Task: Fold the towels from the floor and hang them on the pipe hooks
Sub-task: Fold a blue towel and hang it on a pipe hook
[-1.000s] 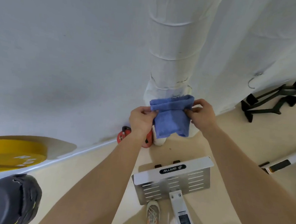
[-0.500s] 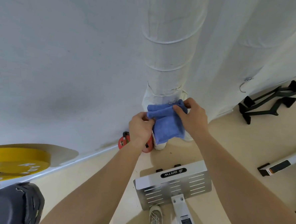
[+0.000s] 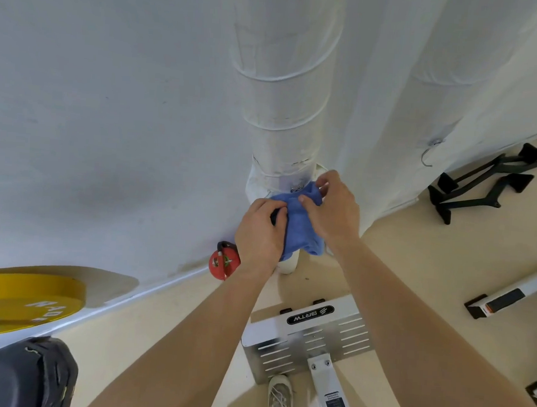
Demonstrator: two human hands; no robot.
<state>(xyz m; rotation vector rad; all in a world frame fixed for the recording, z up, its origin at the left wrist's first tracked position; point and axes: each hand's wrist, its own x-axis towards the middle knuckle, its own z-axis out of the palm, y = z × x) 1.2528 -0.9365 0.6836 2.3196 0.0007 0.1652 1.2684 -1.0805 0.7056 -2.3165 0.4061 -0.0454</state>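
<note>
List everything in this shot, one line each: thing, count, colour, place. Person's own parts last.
towel: one, blue, held low at the nearer pipe
wrapped pipes: two, white, upright by the wall
hook: one bare, metal, on the right pipe
round object: one, red, on the floor by the wall
weight plate: one, yellow, lower left
base plate: one, white, on the floor under the arms
frames: seemingly two, black, on the floor at right
shoe: one, pale, bottom edge
left hand: one, grips the towel
right hand: one, pinches the towel's top
</note>
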